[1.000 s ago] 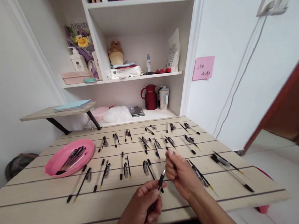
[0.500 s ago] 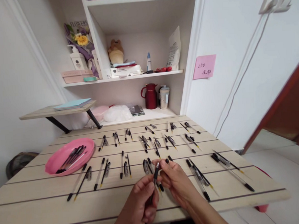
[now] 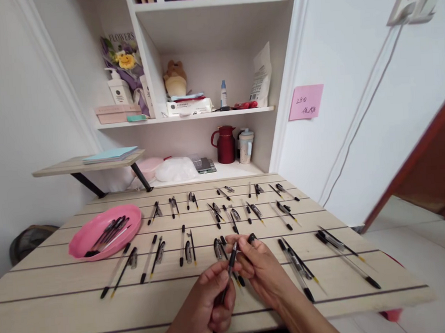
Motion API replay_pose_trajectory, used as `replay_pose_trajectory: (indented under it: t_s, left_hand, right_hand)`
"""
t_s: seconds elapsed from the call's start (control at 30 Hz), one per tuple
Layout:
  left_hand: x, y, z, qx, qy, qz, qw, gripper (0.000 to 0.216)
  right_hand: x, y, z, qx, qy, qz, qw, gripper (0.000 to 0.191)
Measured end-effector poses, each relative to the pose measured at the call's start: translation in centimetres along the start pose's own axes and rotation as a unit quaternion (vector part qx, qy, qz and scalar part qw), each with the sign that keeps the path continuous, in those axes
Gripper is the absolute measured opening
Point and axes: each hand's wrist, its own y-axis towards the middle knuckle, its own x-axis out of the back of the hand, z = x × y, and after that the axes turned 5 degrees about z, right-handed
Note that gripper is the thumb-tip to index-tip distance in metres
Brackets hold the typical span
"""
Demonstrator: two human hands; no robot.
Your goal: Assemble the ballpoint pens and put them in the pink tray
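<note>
My left hand (image 3: 210,303) is closed around the lower barrel of a black pen (image 3: 229,269) that tilts up and to the right over the near edge of the wooden table (image 3: 65,306). My right hand (image 3: 261,267) pinches the pen's upper end with thumb and forefinger, and a small black cap (image 3: 251,237) shows at its fingertips. Both hands meet just in front of the rows of pen parts (image 3: 218,222) laid out on the table.
A pink tray (image 3: 98,232) with several assembled pens sits at the table's left. Loose barrels, refills and caps (image 3: 336,250) spread across the table to the right edge. Behind stand white shelves (image 3: 189,116) with a red jug (image 3: 224,145) and a small side shelf (image 3: 86,164).
My right hand came down and left from above the table to join the left hand at the pen's upper end. The pen now stands steeper between both hands.
</note>
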Motion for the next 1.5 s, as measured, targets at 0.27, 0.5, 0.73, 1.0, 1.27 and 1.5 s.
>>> replay_pose_trajectory:
  t_s: [0.27,0.5,0.73,1.0,1.27,1.5]
  left_hand:
    - [0.5,-0.2,-0.4,0.036,-0.039,0.040,0.998,0.021]
    - [0.3,0.1,-0.2,-0.007,-0.018,0.008,1.000,0.016]
    - [1.3,-0.3,0.0,0.025,-0.066,0.100,0.992,0.016]
    - [0.9,0.1,0.8,-0.054,0.008,0.037,0.998,0.015]
    - [1.0,-0.6,-0.1,0.017,-0.069,0.117,0.991,0.017]
    - [0.1,-0.9,-0.8,-0.008,0.014,0.057,0.998,0.018]
  right_hand:
    - [0.2,0.2,0.1,0.030,-0.034,0.013,0.999,0.028]
    - [-0.5,0.3,0.0,0.015,-0.033,-0.010,0.999,0.029]
    - [-0.4,-0.1,0.1,0.020,0.006,0.050,0.999,0.024]
    - [-0.3,0.1,0.4,0.031,-0.093,0.036,0.995,0.029]
    - [-0.4,-0.1,0.6,0.037,-0.038,0.085,0.995,0.024]
    - [-1.1,0.0,0.3,0.044,0.000,0.057,0.997,0.026]
